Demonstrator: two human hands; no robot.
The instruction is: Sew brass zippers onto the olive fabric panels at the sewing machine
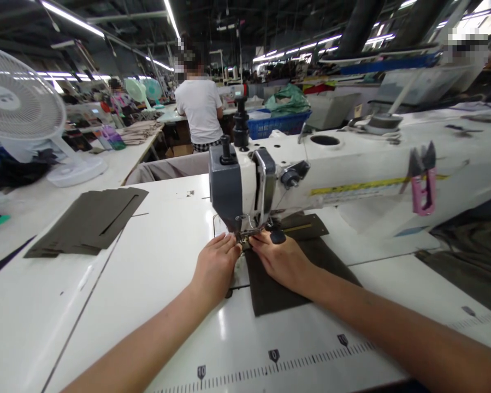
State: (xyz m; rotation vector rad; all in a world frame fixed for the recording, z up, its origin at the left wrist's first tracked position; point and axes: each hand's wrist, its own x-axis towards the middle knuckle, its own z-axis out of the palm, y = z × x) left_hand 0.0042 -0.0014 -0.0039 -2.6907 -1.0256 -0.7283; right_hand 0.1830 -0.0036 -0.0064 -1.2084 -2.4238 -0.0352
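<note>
A dark grey fabric piece (278,289) lies on the white sewing table (155,284) under the head of a white sewing machine (352,169). My left hand (214,267) rests flat at the fabric's left edge, its fingertips close to the presser foot (245,236). On top of the fabric lies my right hand (282,259), with fingers pressing the cloth down right beside the needle. The fingers of both hands are stretched out and meet at the foot.
A stack of dark fabric pieces (89,221) lies at the table's left. Pink snips (423,188) hang on the machine arm. A white fan (24,114) stands on the left bench. A person in a white shirt (199,106) sits ahead; a blue basket (278,123) behind.
</note>
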